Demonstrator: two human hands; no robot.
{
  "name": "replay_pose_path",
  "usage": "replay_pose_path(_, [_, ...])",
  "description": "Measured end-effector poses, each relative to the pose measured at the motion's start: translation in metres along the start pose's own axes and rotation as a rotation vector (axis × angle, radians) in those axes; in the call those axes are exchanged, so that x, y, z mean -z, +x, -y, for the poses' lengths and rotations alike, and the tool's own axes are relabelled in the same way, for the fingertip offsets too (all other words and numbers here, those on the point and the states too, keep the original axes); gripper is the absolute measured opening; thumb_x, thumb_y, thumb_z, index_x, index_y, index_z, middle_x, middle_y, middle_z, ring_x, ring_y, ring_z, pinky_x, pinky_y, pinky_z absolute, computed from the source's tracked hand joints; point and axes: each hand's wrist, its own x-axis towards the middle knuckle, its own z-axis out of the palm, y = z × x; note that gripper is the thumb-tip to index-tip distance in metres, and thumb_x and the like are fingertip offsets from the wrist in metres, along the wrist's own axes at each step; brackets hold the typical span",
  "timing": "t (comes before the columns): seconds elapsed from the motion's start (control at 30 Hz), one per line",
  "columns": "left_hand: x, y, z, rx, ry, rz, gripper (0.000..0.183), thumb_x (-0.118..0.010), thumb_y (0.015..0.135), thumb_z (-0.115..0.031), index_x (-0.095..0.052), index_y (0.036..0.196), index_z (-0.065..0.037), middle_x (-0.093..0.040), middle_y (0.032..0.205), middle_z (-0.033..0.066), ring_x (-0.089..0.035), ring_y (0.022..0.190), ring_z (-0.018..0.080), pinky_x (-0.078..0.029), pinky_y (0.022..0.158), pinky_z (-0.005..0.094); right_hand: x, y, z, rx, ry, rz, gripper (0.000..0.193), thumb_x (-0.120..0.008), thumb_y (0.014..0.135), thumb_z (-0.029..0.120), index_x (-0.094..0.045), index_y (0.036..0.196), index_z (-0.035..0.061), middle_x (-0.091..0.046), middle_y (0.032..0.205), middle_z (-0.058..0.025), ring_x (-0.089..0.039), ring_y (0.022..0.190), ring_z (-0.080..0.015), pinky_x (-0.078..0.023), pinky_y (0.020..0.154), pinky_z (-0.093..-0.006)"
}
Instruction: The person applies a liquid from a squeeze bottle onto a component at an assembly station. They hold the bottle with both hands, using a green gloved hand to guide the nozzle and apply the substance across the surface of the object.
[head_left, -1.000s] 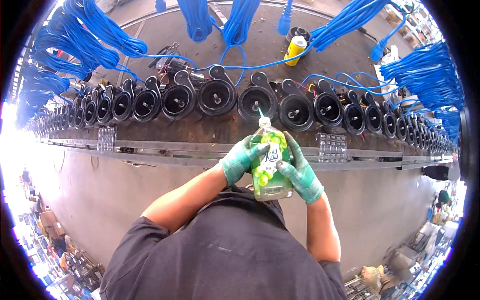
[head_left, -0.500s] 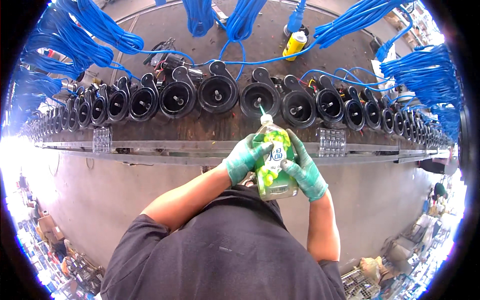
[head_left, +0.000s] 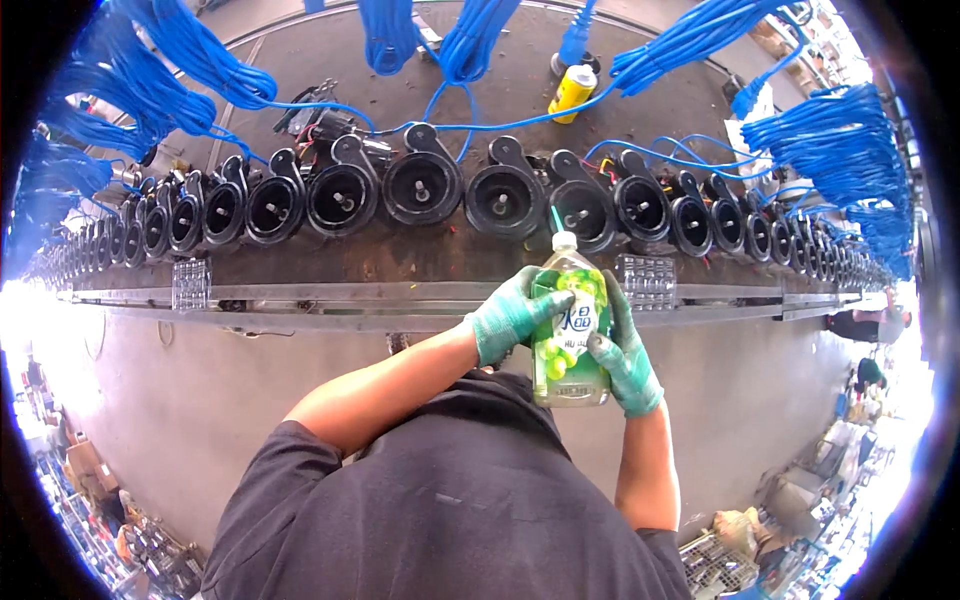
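Observation:
Between my two gloved hands stands a clear plastic bottle [head_left: 572, 345] with a green grape label, a white cap and a thin teal nozzle tube. My left hand [head_left: 515, 315] grips its left side, thumb across the label. On the right side, my right hand [head_left: 628, 350] is wrapped round it, thumb on the front. The nozzle tip points up over the lower rim of a round black housing [head_left: 583, 213] with a metal shaft in its middle. Left of that sits another such black housing [head_left: 503, 202]. Whether liquid leaves the tip cannot be made out.
Several like black housings form a long row along the brown bench [head_left: 480, 255]. Bundles of blue cable [head_left: 690, 45] lie behind and beside them. A yellow can [head_left: 573, 93] stands at the back. Clear plastic trays [head_left: 647, 282] hang at the front edge.
The bottle, held in both hands, has moved right and stands more upright. Its nozzle has left the one housing and is now in front of the neighbouring one to the right.

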Motion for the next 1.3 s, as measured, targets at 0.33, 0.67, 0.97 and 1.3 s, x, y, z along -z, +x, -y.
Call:
replay_pose_path(0.33, [-0.017,0.031,0.019,0.123,-0.059,0.149,0.058,-0.078,0.096,-0.035,-0.058,0.137,0.001,-0.072,0.122,0.0079,-0.07,0.106,0.0144,-0.058,0.092,0.032,0.026,-0.013,-0.01,-0.035,0.061,-0.148,0.091,-0.073,0.096,0.019,-0.02,0.17,0.0096,-0.054,0.15,-0.0151,-0.056,0.133,-0.0225,-0.046,0.113,-0.0383])
replay_pose_path(0.67, [-0.029,0.029,0.019,0.074,-0.057,0.064,0.055,-0.077,0.097,-0.028,-0.056,0.137,0.003,-0.07,0.122,0.0117,-0.07,0.107,0.0178,-0.059,0.091,0.0337,0.046,-0.009,-0.011,-0.045,0.062,-0.068,0.092,-0.075,0.097,0.021,-0.019,0.17,0.0146,-0.059,0.143,-0.0162,-0.06,0.126,-0.0214,-0.048,0.109,-0.0385])
replay_pose_path(0.97, [-0.062,0.042,0.013,0.106,0.066,0.076,0.065,-0.079,0.095,-0.039,-0.053,0.142,-0.003,-0.068,0.126,0.0074,-0.069,0.111,0.0157,-0.059,0.093,0.034,0.08,-0.02,-0.014,0.037,0.114,-0.042,0.092,-0.073,0.098,0.024,-0.017,0.171,0.0167,-0.05,0.155,-0.0166,-0.051,0.138,-0.0244,-0.043,0.115,-0.0404])
replay_pose_path(1.3, [-0.093,0.106,0.003,0.226,0.078,0.151,0.06,-0.073,0.099,-0.03,-0.052,0.15,-0.006,-0.068,0.131,0.0072,-0.069,0.116,0.0163,-0.058,0.098,0.0341,0.118,-0.004,-0.007,0.059,0.191,-0.212,0.083,-0.069,0.099,0.017,-0.024,0.169,0.0117,-0.053,0.151,-0.0122,-0.055,0.134,-0.0202,-0.045,0.114,-0.0373])
